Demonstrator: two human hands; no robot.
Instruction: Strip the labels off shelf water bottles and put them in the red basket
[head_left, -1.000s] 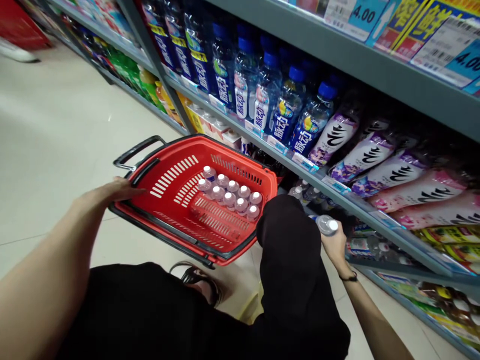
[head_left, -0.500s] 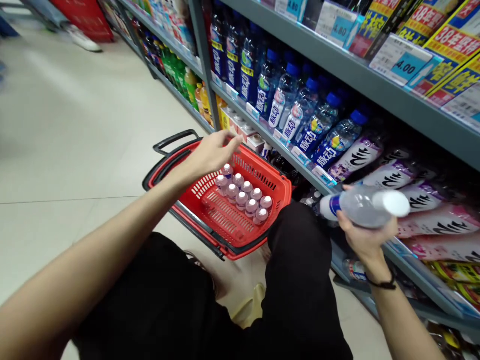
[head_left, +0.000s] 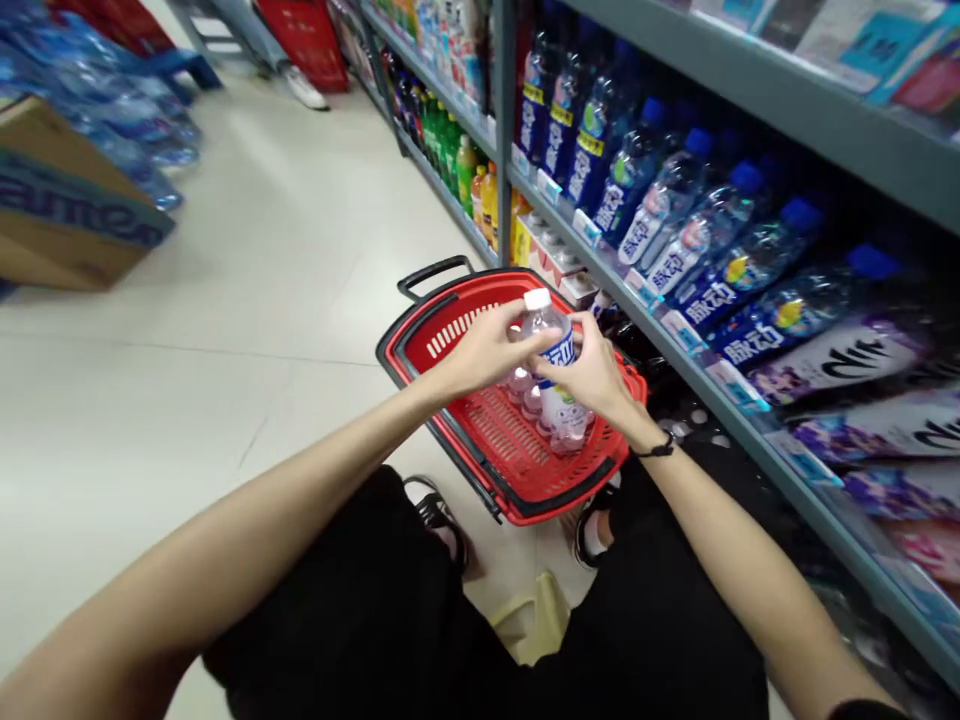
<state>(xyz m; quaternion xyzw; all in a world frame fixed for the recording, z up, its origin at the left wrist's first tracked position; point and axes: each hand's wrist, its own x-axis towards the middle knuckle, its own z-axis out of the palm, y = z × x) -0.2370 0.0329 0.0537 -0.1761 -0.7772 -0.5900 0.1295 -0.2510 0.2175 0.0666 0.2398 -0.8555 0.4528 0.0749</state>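
Observation:
Both hands are on one clear drink bottle (head_left: pixel 559 385) with a white cap and a blue-and-white label, held upright over the red shopping basket (head_left: pixel 480 470). My left hand (head_left: pixel 496 345) is closed round the bottle's upper left side, below the cap. From the right, my right hand (head_left: pixel 586 368) grips it with the thumb across the label. Beneath and behind, small white-capped bottles (head_left: pixel 531 402) stand inside the basket, partly covered by my hands and the held bottle. The basket sits on the floor between my legs.
To the right runs a grey shelf (head_left: pixel 637 300) with blue-capped bottles (head_left: pixel 667 210) and purple-labelled bottles (head_left: pixel 840 360). A cardboard box (head_left: pixel 75 210) and shrink-wrapped water bottles (head_left: pixel 112 90) are at the left. Farther off, a person's shoe (head_left: pixel 304 88) shows near a red object.
My right hand has brought the bottle from beside the shelf to above the basket. My left hand, free before, has closed on it too. The view has swung right-to-left, revealing the box.

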